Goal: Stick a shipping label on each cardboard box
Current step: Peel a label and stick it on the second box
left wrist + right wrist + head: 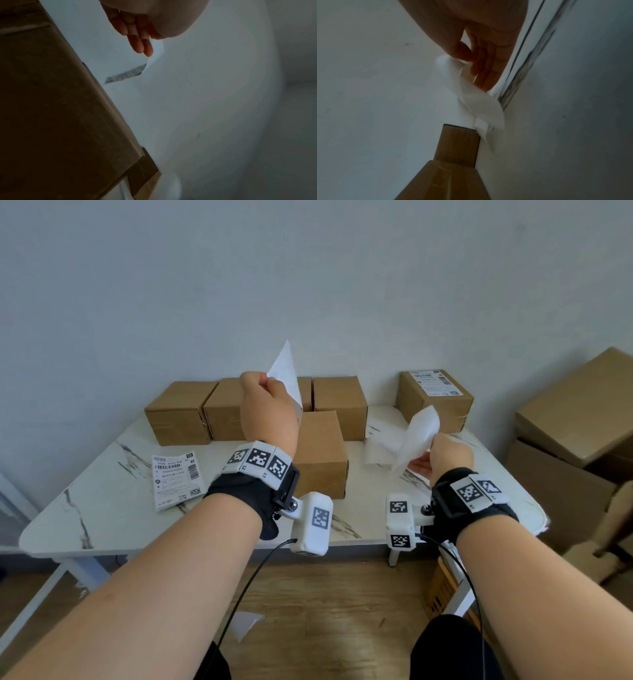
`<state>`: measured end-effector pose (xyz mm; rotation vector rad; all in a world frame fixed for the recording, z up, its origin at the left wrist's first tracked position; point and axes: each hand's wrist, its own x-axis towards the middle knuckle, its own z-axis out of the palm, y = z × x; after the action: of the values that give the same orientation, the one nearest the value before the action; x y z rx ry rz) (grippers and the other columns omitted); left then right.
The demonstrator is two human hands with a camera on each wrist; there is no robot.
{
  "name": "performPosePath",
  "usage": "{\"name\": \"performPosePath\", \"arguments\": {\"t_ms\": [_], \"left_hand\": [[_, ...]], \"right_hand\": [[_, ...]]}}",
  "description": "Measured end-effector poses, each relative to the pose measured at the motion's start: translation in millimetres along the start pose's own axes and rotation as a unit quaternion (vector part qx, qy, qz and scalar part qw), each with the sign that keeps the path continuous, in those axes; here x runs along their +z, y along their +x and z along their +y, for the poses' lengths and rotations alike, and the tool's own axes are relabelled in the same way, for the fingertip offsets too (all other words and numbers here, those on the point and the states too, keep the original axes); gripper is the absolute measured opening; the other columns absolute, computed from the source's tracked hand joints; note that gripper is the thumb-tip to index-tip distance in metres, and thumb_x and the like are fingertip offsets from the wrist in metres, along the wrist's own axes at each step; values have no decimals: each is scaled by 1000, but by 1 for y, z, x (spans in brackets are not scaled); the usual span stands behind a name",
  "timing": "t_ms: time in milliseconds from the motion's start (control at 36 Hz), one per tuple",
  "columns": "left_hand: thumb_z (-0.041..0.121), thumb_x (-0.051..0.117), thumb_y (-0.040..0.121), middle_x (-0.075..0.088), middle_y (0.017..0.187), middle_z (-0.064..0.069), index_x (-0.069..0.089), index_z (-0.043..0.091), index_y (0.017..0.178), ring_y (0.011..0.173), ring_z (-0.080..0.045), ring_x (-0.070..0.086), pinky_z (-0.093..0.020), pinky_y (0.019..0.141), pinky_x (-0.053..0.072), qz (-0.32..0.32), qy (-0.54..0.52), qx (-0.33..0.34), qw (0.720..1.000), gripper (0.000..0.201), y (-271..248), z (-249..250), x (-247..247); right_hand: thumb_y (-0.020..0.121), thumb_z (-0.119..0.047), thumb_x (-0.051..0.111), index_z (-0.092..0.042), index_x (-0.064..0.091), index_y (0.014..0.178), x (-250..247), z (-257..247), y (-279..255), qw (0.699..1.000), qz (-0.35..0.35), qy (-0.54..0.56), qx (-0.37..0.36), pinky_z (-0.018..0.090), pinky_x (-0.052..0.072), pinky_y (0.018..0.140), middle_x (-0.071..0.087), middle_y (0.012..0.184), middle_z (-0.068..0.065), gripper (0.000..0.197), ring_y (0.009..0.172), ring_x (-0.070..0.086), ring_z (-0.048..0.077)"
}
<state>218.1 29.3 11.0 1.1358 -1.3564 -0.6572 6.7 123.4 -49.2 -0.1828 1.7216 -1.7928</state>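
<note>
I have my left hand [269, 405] raised above the boxes, its fingers [137, 40] pinching one corner of a white peeled shipping label [286, 371]; the left wrist view shows blurred print on it. My right hand [447, 455] sits lower over the right side of the white marble-patterned tabletop [102, 508], thumb and fingers [481, 67] pinching a curled, translucent white backing sheet [419, 433].

The plain brown cardboard box [320, 453] nearest me stands unlabelled below my left hand, and I judge it to be the target. A row of plain brown boxes [180, 412] waits behind it, and one brown box with a printed label on top [436, 398] stands far right. A small stack of printed labels [176, 479] lies at the left. More loose white backing sheets [383, 446] lie by the right hand.

The main risk, as I see it, is the label itself. It hangs from a single corner, so it can swing, fold and stick to itself or to my fingers before reaching the lid. If one edge lands first while askew, it will set crooked or wrinkle, and pulling it back may tear the cardboard surface. I cannot tell which face carries the glue, so I could lay it wrong way down. The backing may also cling to my right fingers or drift onto the target box when I let go.
</note>
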Motion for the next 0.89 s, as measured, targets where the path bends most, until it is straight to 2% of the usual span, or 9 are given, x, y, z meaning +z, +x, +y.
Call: {"name": "performPosePath", "arguments": {"t_ms": [56,139,222,333,444,611,722,806,889], "left_hand": [[22,35,99,68,93,-7,49,11,110,81,-24,61,-29,68,43,-15,0,10,1000,21,-3,3,1],[23,38,99,63,85,1,49,16,101,77,-21,59,-31,67,47,-37,0,29,999,13,-7,8,3],[25,41,98,52,76,13,49,19,95,74,-17,55,-31,66,46,-44,-2,42,998,10,-10,13,4],[24,46,97,54,81,13,52,22,93,80,-14,55,-28,69,45,-50,-11,51,997,8,-10,17,3],[24,49,95,61,96,5,57,22,94,90,-15,58,-32,79,51,-42,-10,62,997,8,-8,18,0],[24,52,92,63,97,2,59,20,91,90,-15,60,-37,80,54,-37,-8,72,997,8,-7,22,-7],[25,54,92,63,94,4,60,21,89,86,-12,60,-34,76,55,-45,-17,75,996,8,-11,30,-10],[25,55,92,61,86,8,61,20,87,79,-9,58,-27,67,51,-48,-26,84,995,9,-13,35,-13],[24,56,91,59,77,12,62,20,84,75,-7,58,-24,66,49,-47,-31,89,994,10,-14,40,-16]], "right_hand": [[96,-10,40,2,52,102,2,1,-2,999,-1,-18,33,40,57,74,54,76,13,18,63,59,25],[92,-7,42,1,50,105,7,4,-3,998,2,-49,30,38,56,56,55,77,15,18,62,59,27],[92,-6,44,1,51,101,10,6,-1,997,-2,-68,30,34,57,51,54,74,14,13,60,56,25],[91,-8,50,-6,55,98,11,6,2,991,-9,-127,-45,31,50,57,53,73,7,9,58,52,19],[84,-10,52,-4,60,110,17,-2,-7,975,41,-155,-153,37,52,72,62,91,9,27,77,57,24],[85,-18,65,-11,69,88,41,-22,-56,922,-81,-190,-327,27,45,68,61,77,-3,9,72,55,12],[82,-26,73,-14,69,90,59,-25,-81,894,-161,-211,-360,22,42,62,53,71,-7,15,66,51,8],[83,-28,73,-17,67,95,70,-23,-90,881,-172,-229,-376,18,37,56,50,69,-8,18,61,47,5],[84,-26,72,-15,68,87,77,-21,-95,882,-175,-235,-369,19,39,57,55,66,-8,12,59,49,5]]}}
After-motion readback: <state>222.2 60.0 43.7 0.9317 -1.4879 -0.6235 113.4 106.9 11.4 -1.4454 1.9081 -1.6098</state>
